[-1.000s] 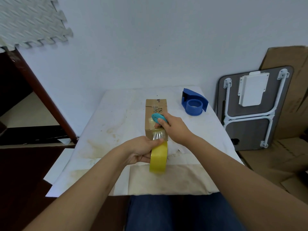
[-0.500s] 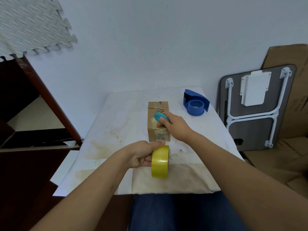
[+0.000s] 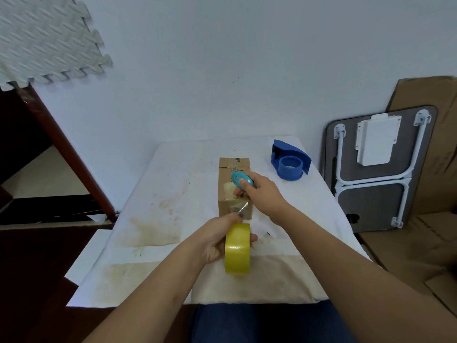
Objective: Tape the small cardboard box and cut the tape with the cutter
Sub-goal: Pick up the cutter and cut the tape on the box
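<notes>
Brown cardboard, that's the small box (image 3: 235, 188), sitting upright near the middle of a stained white table (image 3: 173, 194). Clear tape runs over its top and down the near face, with a loose shiny tape end (image 3: 243, 207) sticking out off the front toward the person.

The left hand (image 3: 217, 240) is wrapped around a yellow tape roll (image 3: 237, 248), fingers through the core and thumb on top, holding it on edge just in front of the box. Can't tell for sure whether the roll touches the table or hangs just over it. The thumb sits right by that loose tape end.

The right hand (image 3: 263, 194) is closed on a small teal cutter (image 3: 242, 179), oval-shaped, pressed against the box's top right edge. Some fingers curl down onto the box's front corner. The blade itself isn't visible from here.

Off to the back right of the table there's a blue tape dispenser (image 3: 290, 163), well apart from the box. A folded grey table with white legs (image 3: 376, 174) leans on the wall to the right, with flattened cardboard (image 3: 432, 149) behind it. A white foam mat (image 3: 47, 38) hangs top left.
</notes>
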